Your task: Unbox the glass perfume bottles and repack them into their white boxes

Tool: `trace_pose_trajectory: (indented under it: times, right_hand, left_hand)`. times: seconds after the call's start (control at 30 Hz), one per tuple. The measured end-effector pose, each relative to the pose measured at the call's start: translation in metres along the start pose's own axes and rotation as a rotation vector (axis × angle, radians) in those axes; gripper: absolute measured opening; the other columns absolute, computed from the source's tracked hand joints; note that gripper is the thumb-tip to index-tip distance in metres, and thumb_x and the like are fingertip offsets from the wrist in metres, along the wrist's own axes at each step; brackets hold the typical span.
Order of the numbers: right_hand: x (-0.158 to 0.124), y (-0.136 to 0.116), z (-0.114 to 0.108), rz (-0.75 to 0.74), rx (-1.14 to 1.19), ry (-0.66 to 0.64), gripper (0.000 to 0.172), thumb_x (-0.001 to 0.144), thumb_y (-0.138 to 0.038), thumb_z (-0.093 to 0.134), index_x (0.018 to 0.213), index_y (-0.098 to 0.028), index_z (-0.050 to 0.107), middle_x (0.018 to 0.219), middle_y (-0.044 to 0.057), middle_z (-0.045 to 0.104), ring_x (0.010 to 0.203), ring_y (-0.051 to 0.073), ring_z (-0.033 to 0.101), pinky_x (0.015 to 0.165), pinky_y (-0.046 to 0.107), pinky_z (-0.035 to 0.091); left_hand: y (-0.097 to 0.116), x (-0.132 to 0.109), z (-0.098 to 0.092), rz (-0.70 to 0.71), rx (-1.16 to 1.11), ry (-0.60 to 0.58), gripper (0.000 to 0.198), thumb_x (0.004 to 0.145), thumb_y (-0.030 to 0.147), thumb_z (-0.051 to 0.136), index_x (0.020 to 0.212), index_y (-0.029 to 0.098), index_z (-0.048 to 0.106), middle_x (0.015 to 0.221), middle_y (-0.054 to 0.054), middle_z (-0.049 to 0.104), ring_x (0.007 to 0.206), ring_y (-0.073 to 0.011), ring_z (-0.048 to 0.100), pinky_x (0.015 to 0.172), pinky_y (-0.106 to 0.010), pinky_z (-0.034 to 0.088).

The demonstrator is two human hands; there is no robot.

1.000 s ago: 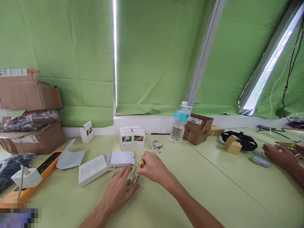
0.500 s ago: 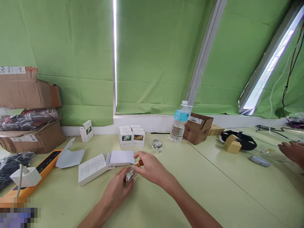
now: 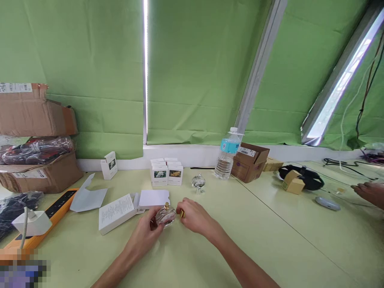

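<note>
My left hand [image 3: 145, 233] grips a round glass perfume bottle [image 3: 166, 217] by its left side, just above the table. A gold spray nozzle stands bare on top of the bottle. To its right, my right hand [image 3: 194, 216] pinches a small gold cap [image 3: 181, 214], apart from the bottle. Behind my hands lies a white box [image 3: 154, 198] beside an opened white carton [image 3: 116, 213] printed with text. A second glass bottle [image 3: 198, 181], with a clear pointed stopper, stands farther back on the table.
Small white boxes with flower pictures [image 3: 167, 176] stand at the back. Right of them are a water bottle [image 3: 223, 160] and a brown carton [image 3: 250, 163]. An orange power strip [image 3: 60, 208] runs along the left. Another person's hand [image 3: 370, 193] is at the far right.
The cap has come away from the perfume bottle and moved right with my right hand. My left hand has turned the bottle more upright, so its round face and nozzle show.
</note>
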State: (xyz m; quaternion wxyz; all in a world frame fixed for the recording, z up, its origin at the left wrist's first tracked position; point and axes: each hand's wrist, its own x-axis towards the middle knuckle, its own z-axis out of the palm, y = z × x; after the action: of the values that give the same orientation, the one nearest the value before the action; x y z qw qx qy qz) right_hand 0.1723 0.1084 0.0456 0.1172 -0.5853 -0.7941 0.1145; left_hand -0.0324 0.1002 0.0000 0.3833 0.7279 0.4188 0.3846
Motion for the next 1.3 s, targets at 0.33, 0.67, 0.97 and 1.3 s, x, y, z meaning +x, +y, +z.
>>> trace_pose_trajectory:
  times: [0.33, 0.67, 0.97, 1.3]
  right_hand:
    - [-0.008, -0.006, -0.032, 0.004, 0.267, 0.027, 0.044, 0.084, -0.041, 0.059, 0.123, -0.021, 0.06, 0.113, 0.008, 0.063, 0.094, 0.021, 0.06, 0.074, 0.029, 0.043]
    - [0.008, -0.046, -0.008, -0.099, 0.193, 0.293, 0.016, 0.086, -0.03, 0.06, 0.075, -0.018, 0.065, 0.071, 0.0, 0.063, 0.066, 0.014, 0.052, 0.06, 0.026, 0.034]
    - [0.005, -0.036, -0.004, -0.248, 0.212, 0.282, 0.018, 0.095, -0.02, 0.048, 0.085, -0.019, 0.063, 0.084, 0.002, 0.062, 0.076, 0.014, 0.056, 0.067, 0.025, 0.04]
    - [0.001, -0.038, -0.005, -0.309, 0.152, 0.277, 0.022, 0.099, -0.017, 0.041, 0.088, -0.019, 0.06, 0.087, 0.003, 0.059, 0.082, 0.016, 0.055, 0.073, 0.028, 0.043]
  left_hand:
    - [0.0, -0.001, -0.001, -0.015, -0.045, 0.009, 0.035, 0.087, 0.032, 0.054, 0.119, 0.021, 0.06, 0.095, -0.002, 0.068, 0.074, -0.0158, 0.055, 0.067, -0.026, 0.04]
    - [0.004, -0.002, -0.002, -0.021, 0.04, 0.016, 0.029, 0.088, 0.03, 0.052, 0.115, 0.022, 0.061, 0.074, 0.003, 0.054, 0.063, -0.0121, 0.042, 0.059, -0.024, 0.031]
    - [0.006, -0.002, -0.001, 0.012, 0.056, -0.013, 0.033, 0.091, 0.035, 0.05, 0.12, 0.022, 0.059, 0.078, 0.001, 0.059, 0.064, -0.0133, 0.046, 0.059, -0.024, 0.032]
    - [0.004, -0.002, -0.001, -0.005, 0.077, -0.037, 0.03, 0.092, 0.036, 0.049, 0.117, 0.022, 0.057, 0.077, 0.002, 0.058, 0.062, -0.0129, 0.044, 0.06, -0.024, 0.032]
